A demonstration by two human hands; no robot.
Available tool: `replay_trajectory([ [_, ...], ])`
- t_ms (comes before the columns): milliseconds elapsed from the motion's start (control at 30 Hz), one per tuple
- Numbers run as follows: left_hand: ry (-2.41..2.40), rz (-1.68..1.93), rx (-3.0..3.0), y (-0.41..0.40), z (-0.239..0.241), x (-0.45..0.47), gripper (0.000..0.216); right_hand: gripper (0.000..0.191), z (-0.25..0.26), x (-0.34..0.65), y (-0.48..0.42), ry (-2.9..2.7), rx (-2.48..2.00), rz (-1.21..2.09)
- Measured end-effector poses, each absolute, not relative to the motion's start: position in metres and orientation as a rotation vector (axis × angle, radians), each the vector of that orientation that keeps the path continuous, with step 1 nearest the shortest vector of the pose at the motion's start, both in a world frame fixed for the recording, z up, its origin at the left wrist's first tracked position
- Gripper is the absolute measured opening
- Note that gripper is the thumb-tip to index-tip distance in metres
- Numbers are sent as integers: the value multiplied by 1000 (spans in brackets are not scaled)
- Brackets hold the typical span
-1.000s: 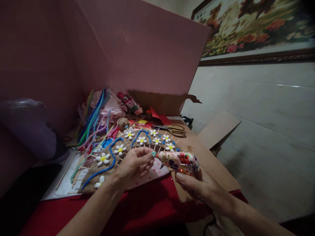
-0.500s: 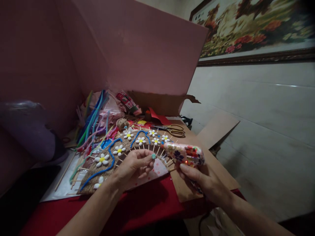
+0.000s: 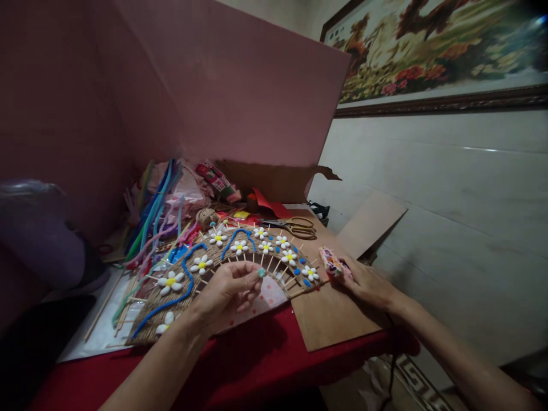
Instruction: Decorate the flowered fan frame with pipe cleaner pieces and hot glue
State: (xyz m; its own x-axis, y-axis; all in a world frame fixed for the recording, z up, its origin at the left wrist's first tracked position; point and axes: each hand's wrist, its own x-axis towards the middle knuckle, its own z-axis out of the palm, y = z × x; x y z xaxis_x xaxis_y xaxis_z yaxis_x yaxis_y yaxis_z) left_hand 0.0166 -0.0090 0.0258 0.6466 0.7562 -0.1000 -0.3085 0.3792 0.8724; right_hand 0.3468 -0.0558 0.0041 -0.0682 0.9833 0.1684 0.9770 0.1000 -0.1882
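Observation:
Pinched between the thumb and forefinger of my left hand [image 3: 233, 288] is a small teal piece [image 3: 261, 273], too small to name surely. It is held above the inner edge of a twine-wrapped fan [image 3: 184, 311] with stick ribs, white and yellow flowers, blue dots and wavy blue pipe cleaners. My right hand [image 3: 366, 283] is closed on a floral-patterned glue gun [image 3: 334, 265], low over the cardboard right of the fan. My fingers partly hide the glue gun's body and handle.
Gold-handled scissors [image 3: 299, 227] lie behind the fan. A twine ball [image 3: 207, 218] and loose pipe cleaners [image 3: 160, 200] are piled at back left. Cardboard [image 3: 325, 319] covers the right side of the red tablecloth [image 3: 240, 365]. A dark cord [image 3: 391, 365] hangs below my right arm.
My right hand has moved right with the glue gun and lowered it towards the cardboard, uncovering the fan's right end. The left hand keeps its pinch on the teal piece. The view shifts slightly.

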Motion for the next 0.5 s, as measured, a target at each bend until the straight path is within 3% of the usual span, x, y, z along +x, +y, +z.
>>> replay_trajectory([
  [500, 551, 753, 968, -7, 24, 15, 20, 43, -3, 378, -38, -2130, -1778, 277],
])
